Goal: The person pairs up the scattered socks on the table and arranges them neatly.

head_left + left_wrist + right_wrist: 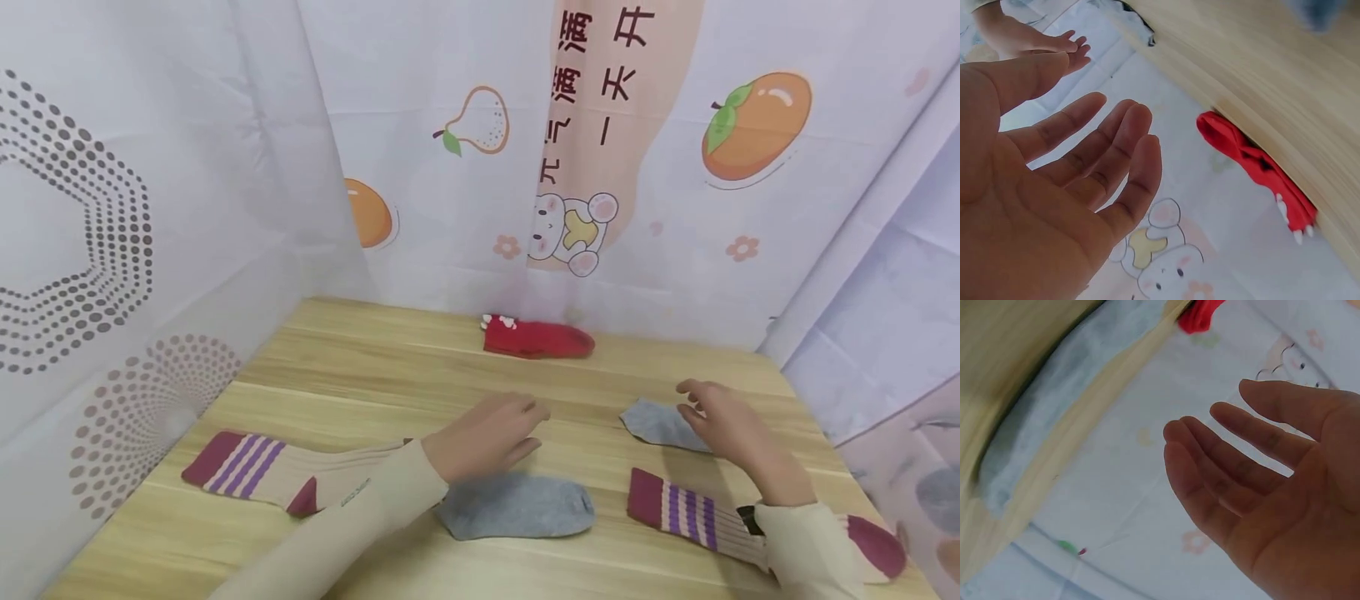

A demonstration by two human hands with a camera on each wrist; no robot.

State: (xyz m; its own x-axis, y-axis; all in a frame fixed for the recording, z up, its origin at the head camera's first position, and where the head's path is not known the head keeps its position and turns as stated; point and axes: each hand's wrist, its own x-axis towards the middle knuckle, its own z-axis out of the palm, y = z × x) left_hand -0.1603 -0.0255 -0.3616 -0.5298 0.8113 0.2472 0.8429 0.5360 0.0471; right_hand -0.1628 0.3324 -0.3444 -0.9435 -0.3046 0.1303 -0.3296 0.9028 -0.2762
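While left hand (486, 435) and right hand (731, 423) hover empty, fingers relaxed, near the front grey sock (521, 507) and back grey sock (658, 423) on the counter (375, 375), pinching one end should limit creasing.

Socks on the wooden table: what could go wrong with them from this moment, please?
1. The right sleeve overlaps a striped sock in the head view, so drawing the arm back might drag that sock out of place.
2. The red sock lies close to the far edge of the table; a careless push could send it over.
3. The left hand is near one grey sock, the right hand near another; a hurried grab might crumple either.
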